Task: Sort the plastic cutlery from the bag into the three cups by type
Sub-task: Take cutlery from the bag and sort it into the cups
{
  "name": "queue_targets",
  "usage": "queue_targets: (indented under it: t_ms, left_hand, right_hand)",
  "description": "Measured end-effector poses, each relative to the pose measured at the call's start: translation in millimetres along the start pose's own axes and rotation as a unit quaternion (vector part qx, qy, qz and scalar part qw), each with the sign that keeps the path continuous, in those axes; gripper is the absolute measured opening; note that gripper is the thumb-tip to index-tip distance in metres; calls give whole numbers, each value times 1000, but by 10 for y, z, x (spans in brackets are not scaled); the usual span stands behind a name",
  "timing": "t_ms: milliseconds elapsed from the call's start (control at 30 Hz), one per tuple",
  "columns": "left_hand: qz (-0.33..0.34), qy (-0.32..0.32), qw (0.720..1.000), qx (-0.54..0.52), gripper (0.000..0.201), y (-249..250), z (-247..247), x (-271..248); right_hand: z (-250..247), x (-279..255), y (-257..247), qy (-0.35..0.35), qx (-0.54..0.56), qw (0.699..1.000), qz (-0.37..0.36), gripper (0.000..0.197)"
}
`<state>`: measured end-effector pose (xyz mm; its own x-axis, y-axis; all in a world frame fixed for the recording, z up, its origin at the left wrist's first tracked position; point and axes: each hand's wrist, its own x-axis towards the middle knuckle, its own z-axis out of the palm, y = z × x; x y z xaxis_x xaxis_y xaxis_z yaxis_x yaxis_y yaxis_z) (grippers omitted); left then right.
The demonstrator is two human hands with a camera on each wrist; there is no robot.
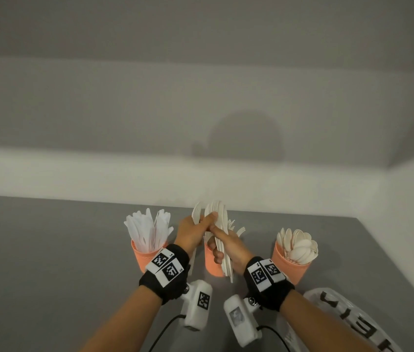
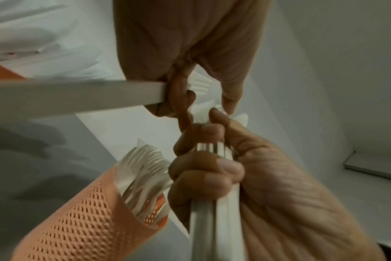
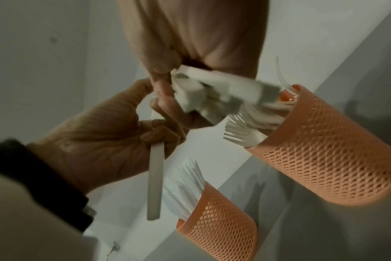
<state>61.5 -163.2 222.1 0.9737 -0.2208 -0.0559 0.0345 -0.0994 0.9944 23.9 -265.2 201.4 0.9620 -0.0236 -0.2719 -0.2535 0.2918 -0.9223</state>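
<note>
Three orange mesh cups stand in a row on the grey table: the left cup [image 1: 142, 257] holds white knives, the middle cup [image 1: 212, 265] holds forks, the right cup [image 1: 293, 269] holds spoons. Above the middle cup my right hand [image 1: 222, 246] grips a thick bundle of cream cutlery [image 1: 216, 208] by its handles. My left hand [image 1: 195, 231] touches that bundle and pinches a single utensil [image 1: 196, 212], whose long handle [image 2: 78, 97] sticks out sideways. I cannot tell its type. The left wrist view shows the fork cup [image 2: 78, 211] just below both hands.
The white plastic bag [image 1: 340, 316] with black lettering lies at the near right, beside my right forearm. A white wall runs behind the cups and along the table's right edge. Bare grey tabletop [image 1: 48, 262] stretches to the left of the knife cup.
</note>
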Motion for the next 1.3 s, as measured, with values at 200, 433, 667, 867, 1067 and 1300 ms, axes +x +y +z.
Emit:
queue_targets:
  t_ms: [200,433,667,867,1067,1300]
  left_hand:
    - [44,27,997,61,27,-33,45,-18]
    - [2,100,995,-20,37,-44,45,77]
    - [16,124,986,-111,25,90,-101,142]
    - [-96,-21,994,-47,24,27,-74,41]
    - [-70,-57,996,7,24,94,-9,-84]
    - [-49,-16,999,2,27,40,28,22]
  right_hand:
    - [0,-9,3,-10,6,1000,7,22]
    - [-59,-40,-18,-60,41,996,54,24]
    - [-178,-10,24,-56,3,995,77,29]
    - [-204,32,41,-54,8,995,86,23]
    - [-233,1,-8,-73,-46,991,101,30]
    - [-251,-7,-56,-104,-17,988,115,38]
